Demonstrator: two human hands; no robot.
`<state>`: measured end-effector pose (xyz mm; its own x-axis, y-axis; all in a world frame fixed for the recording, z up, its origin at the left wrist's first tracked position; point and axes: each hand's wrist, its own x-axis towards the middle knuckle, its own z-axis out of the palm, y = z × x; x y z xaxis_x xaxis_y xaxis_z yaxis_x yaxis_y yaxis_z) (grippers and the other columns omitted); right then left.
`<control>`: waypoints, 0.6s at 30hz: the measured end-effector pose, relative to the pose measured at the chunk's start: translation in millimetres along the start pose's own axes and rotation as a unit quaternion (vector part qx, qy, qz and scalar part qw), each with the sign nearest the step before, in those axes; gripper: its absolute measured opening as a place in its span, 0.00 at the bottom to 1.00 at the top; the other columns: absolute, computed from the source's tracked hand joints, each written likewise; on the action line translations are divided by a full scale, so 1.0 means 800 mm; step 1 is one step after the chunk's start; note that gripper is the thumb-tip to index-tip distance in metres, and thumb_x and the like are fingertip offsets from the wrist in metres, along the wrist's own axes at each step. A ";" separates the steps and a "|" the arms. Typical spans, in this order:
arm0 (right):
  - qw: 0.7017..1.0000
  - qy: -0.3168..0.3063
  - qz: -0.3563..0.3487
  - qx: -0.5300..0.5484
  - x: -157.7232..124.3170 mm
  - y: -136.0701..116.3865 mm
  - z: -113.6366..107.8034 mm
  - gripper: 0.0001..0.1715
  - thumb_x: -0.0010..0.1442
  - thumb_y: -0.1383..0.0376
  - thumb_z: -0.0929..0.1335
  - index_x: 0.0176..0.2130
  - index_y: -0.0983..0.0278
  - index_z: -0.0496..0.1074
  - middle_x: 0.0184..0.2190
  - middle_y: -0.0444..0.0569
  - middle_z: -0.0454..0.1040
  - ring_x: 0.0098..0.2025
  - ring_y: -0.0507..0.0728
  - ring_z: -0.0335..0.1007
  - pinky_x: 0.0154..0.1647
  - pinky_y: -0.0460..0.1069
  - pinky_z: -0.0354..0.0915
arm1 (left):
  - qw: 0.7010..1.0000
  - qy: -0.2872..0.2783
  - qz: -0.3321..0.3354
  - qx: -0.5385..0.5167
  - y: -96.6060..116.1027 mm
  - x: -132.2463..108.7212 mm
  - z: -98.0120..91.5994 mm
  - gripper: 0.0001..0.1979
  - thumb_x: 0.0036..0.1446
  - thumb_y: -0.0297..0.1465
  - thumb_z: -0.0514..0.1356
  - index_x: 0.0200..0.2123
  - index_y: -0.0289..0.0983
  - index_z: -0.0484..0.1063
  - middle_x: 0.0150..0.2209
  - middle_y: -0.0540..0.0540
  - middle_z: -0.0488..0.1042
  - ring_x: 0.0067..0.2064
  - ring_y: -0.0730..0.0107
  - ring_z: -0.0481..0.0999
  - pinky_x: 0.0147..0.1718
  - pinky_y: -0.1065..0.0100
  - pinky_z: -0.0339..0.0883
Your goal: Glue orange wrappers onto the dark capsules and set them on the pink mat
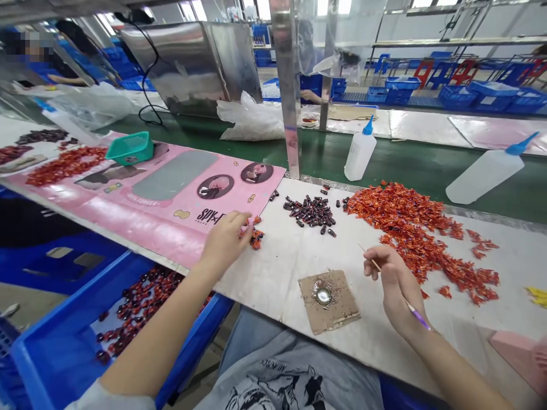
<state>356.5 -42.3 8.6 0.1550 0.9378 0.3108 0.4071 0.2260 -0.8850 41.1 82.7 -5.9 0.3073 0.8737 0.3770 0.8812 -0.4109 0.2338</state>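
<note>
My left hand [225,242] is over the edge of the pink printed mat, fingers bent together at a few small red-and-dark pieces [256,240]; what lies between the fingertips is hidden. In my right hand [395,287] is a thin stick with a purple end [419,316], its fine tip pointing up and left. Between the hands, a square of brown cardboard [310,316] carries a small round cap [323,296] with shiny liquid in and around it. Dark, glossy little pieces [314,212] lie loose beyond it. Orange-red petal-like pieces [401,208] are heaped beyond my right hand.
Two white squeeze bottles [360,155] with blue nozzles stand and lean at the back. A green basket [130,148] sits on the pink mat [171,213]. Below left, a blue crate [51,364] holds many red-and-dark pieces. A metal post [288,85] rises behind the table.
</note>
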 end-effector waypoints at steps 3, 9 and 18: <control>0.998 -0.014 0.054 0.030 0.013 0.004 0.007 0.28 0.59 0.40 0.67 0.35 0.62 0.76 0.24 0.46 0.74 0.27 0.54 0.70 0.29 0.49 0.66 | 0.995 -0.050 0.083 -0.013 0.048 0.028 0.034 0.12 0.61 0.25 0.56 0.46 0.38 0.75 0.47 0.41 0.79 0.50 0.58 0.76 0.49 0.61 0.71; 0.988 -0.088 0.082 0.093 -0.004 0.021 0.019 0.23 0.56 0.46 0.73 0.31 0.63 0.79 0.26 0.49 0.79 0.27 0.54 0.74 0.27 0.47 0.70 | 0.984 -0.111 0.139 -0.024 0.090 0.066 0.084 0.10 0.60 0.20 0.56 0.37 0.36 0.77 0.38 0.40 0.80 0.45 0.58 0.77 0.44 0.62 0.71; 0.974 -0.214 -0.078 -0.005 -0.015 0.031 0.037 0.24 0.71 0.55 0.61 0.31 0.65 0.75 0.27 0.51 0.78 0.30 0.54 0.75 0.32 0.48 0.71 | 0.984 -0.028 0.067 -0.162 0.095 -0.006 0.052 0.15 0.63 0.23 0.52 0.43 0.36 0.78 0.44 0.41 0.80 0.42 0.62 0.80 0.40 0.64 0.73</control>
<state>338.3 -40.4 -27.0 -0.2981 0.9168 0.2658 0.4046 0.3735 -0.8347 121.6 58.6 -27.3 0.4412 0.8149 0.3759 0.6734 -0.5775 0.4616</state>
